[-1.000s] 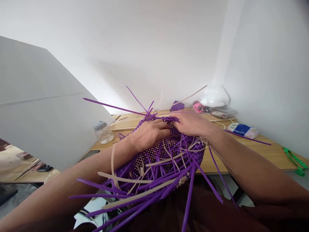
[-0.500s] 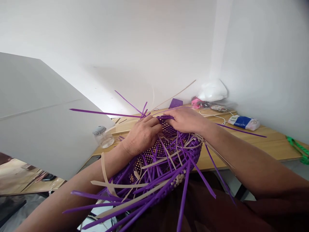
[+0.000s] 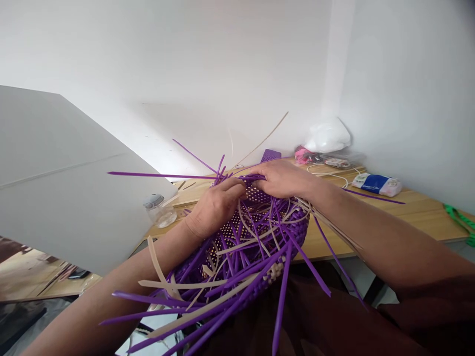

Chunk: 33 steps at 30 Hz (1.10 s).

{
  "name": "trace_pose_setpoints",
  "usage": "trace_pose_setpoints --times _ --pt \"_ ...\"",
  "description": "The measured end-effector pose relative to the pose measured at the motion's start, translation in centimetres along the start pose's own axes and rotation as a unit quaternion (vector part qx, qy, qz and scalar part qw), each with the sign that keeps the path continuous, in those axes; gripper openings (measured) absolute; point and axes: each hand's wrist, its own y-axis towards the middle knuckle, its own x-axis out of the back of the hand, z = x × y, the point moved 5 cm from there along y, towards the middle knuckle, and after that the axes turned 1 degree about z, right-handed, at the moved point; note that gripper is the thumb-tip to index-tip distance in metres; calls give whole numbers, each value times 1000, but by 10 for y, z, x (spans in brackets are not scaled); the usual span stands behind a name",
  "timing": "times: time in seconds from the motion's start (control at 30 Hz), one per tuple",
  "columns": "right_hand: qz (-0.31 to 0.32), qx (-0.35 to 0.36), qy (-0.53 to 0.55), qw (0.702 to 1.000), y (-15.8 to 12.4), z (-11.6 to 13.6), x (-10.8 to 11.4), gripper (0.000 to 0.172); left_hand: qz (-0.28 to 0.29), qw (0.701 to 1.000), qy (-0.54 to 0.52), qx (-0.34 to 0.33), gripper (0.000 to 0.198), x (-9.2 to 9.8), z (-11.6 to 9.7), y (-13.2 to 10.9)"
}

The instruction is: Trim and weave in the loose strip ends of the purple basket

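Observation:
A purple and beige woven basket [image 3: 297, 225] rests in front of the person's body, with many loose purple and beige strips sticking out of it. My left hand [image 3: 222, 200] is closed on the far left part of its rim, fingers curled inward. To its right, my right hand [image 3: 280, 179] grips the far rim and the purple strips there, its thumb on the inner side. One long purple strip [image 3: 159, 175] points left from beside my left hand. Both sets of fingertips are partly hidden by the weave and strips.
A wooden table [image 3: 415, 217] bears a clear lidded jar [image 3: 159, 211] at left, and a small purple woven piece [image 3: 270, 155], white plastic bag [image 3: 328, 136], tissue pack [image 3: 376, 184] and white cable at right. Green strips [image 3: 460, 220] lie at the right edge. A grey panel [image 3: 67, 183] stands left.
Both hands have shifted slightly up and left with the basket's far rim. The long beige strip behind them has swung left.

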Motion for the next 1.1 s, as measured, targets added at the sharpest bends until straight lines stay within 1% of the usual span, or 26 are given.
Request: trace_pose_setpoints --times 0.07,0.13,0.27,0.4,0.5,0.6,0.67,0.83,0.93,1.1 --pt "2 3 7 1000 0 1 1 36 43 999 -12 -26 23 -3 -3 1" --pt "1 6 11 1000 -1 1 1 37 62 997 5 -44 24 -3 -6 4" --pt "-2 3 7 1000 0 1 0 33 23 997 41 -54 25 -1 -7 10" --pt "0 1 3 1000 0 2 0 30 -34 997 69 -15 21 0 0 13" --pt "13 -7 18 1000 1 2 -1 30 -61 996 64 7 17 0 4 12" --pt "30 -27 37 998 3 -1 -3 30 -66 996 44 29 15 -1 5 11" --pt "30 -35 44 998 3 -2 -3 31 -63 996 32 49 14 -1 7 10" --pt "23 -26 35 999 4 -1 -4 30 -69 993 47 84 7 -1 12 8" --pt "20 -21 27 999 5 -1 -4 29 -72 993 47 81 8 -1 14 8" --pt "18 -17 29 999 6 -1 -5 29 -81 994 41 54 11 -1 13 6"
